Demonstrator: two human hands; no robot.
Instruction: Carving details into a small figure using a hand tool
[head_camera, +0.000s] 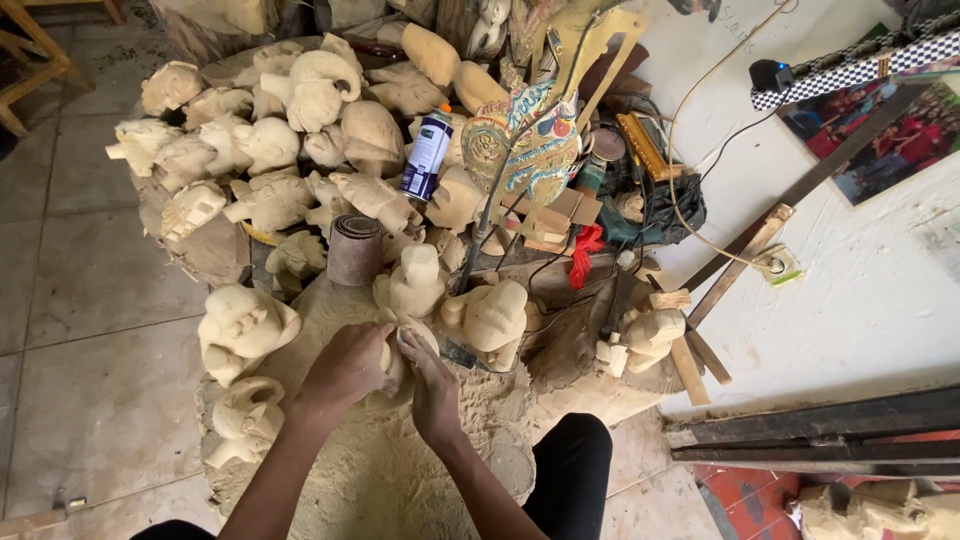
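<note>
My left hand (347, 368) and my right hand (432, 385) close together around one pale carved wooden figure (403, 338), held low over a wooden stump (380, 470) coated in sawdust. The left hand wraps the figure's left side. The right hand grips its right side, and a pale strip, perhaps sandpaper, shows at the fingers. Most of the figure is hidden by both hands. More unfinished carved heads (489, 318) stand just beyond my hands.
Several pale carvings (270, 140) are heaped at the back and left (243, 325). A sandpaper roll (355, 250), a spray can (428, 155), a painted flat puppet (530, 140), cables and tools lie near the white wall (860, 300). Tiled floor (90, 300) lies at the left.
</note>
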